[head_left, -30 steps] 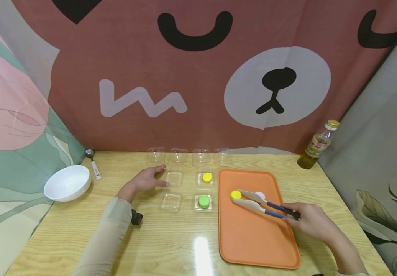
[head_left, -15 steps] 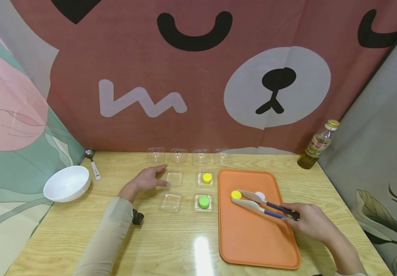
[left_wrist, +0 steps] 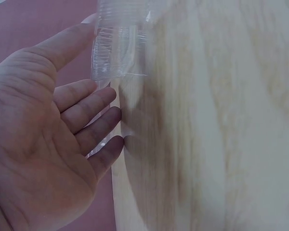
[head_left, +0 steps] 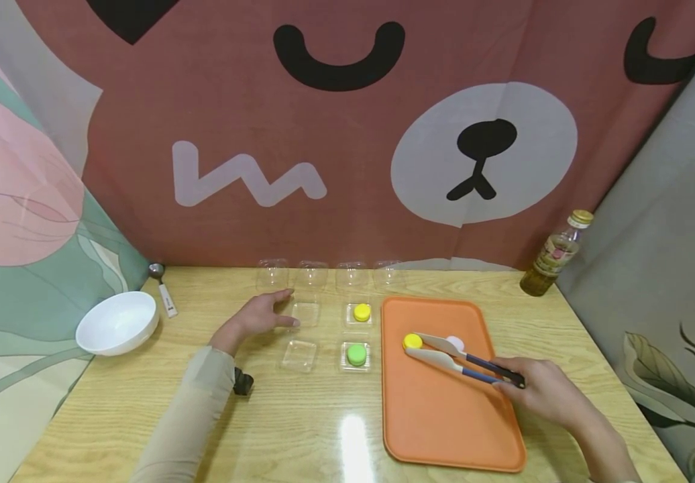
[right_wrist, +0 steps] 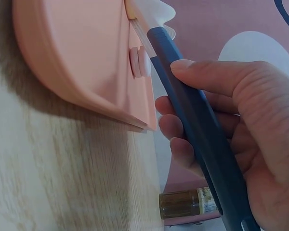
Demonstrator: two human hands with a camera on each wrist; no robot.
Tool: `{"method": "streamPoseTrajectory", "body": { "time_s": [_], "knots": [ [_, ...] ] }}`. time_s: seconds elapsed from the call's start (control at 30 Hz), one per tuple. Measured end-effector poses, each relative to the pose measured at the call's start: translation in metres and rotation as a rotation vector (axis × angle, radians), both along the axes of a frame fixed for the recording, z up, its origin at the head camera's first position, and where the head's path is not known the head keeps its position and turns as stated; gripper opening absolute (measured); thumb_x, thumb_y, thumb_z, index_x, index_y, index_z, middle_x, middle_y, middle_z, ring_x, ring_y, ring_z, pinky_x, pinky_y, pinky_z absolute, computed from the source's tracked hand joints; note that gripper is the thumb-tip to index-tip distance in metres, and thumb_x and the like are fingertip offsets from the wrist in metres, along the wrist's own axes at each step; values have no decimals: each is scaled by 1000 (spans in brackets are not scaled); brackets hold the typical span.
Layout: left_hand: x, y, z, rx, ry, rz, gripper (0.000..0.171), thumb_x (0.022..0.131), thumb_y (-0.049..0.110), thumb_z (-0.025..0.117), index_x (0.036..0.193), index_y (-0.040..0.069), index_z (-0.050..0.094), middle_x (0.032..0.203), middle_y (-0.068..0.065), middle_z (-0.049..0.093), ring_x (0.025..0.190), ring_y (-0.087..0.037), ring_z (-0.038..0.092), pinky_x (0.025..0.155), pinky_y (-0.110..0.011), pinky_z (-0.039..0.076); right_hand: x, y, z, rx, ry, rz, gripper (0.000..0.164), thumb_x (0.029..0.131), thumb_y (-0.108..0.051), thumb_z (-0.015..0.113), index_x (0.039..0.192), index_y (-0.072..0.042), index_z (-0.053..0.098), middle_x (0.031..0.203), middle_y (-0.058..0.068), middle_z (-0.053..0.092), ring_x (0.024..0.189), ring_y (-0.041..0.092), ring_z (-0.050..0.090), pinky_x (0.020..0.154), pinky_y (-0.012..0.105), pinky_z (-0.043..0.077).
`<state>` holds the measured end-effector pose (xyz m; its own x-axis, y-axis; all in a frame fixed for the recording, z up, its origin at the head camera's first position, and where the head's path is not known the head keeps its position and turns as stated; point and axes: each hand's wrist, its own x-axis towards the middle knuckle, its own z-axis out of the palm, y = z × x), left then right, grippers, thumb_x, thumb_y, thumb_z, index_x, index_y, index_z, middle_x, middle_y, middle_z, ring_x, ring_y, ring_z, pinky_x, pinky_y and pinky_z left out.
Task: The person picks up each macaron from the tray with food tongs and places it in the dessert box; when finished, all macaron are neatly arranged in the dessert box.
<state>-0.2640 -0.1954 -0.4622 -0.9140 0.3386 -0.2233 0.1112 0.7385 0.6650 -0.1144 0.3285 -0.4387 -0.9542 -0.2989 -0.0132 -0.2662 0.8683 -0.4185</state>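
My right hand (head_left: pixel 543 389) holds blue-handled tongs (right_wrist: pixel 183 101) between thumb and fingers, over the orange tray (head_left: pixel 450 422). The pale tips of the tongs lie on either side of a yellow macaron (head_left: pixel 412 341) on the tray. A pale pink macaron (right_wrist: pixel 140 62) sits just behind the tongs. My left hand (head_left: pixel 257 314) lies with fingers extended, its thumb and index fingertips at the left side of a small clear plastic box (head_left: pixel 306 313). In the left wrist view, its palm shows and the clear box (left_wrist: pixel 118 53) is by the thumb.
One clear box holds a yellow macaron (head_left: pixel 362 312), another a green macaron (head_left: pixel 357 354). A further clear box (head_left: pixel 299 355) stands nearer me. Several clear lids (head_left: pixel 312 274) line the back. A white bowl (head_left: pixel 118 323) and a spoon (head_left: pixel 166 295) are left; an oil bottle (head_left: pixel 555 255) stands back right.
Almost nothing differs. Both hands stay where they were, and the tongs remain around the yellow macaron; the head view has shifted very slightly.
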Motion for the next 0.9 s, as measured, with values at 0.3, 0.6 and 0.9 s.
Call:
{"method": "streamPoseTrajectory", "body": {
  "time_s": [0.3, 0.6, 0.9],
  "knots": [
    [1, 0, -1, -4, 16, 5, 85, 91, 41, 75, 160, 16, 33, 161, -11, 41, 154, -38, 26, 123, -59, 26, -1, 1, 2, -7, 48, 31, 39, 92, -30, 75, 124, -8, 72, 80, -12, 64, 62, -3, 44, 54, 19, 36],
    [2, 2, -3, -39, 41, 13, 85, 90, 44, 76, 159, 18, 35, 160, -10, 43, 152, -37, 29, 122, -57, 29, -10, -2, 9, 14, 115, 32, 39, 89, -29, 78, 123, -9, 74, 96, -1, 75, 68, -3, 48, 56, 20, 39],
    [3, 2, -3, -18, 36, 25, 84, 89, 42, 76, 159, 17, 36, 160, -9, 43, 153, -36, 29, 123, -56, 28, -25, -12, 20, 10, 142, 57, 39, 90, -24, 78, 124, -8, 72, 87, -6, 69, 60, -3, 43, 52, 20, 38]
  ]
}}
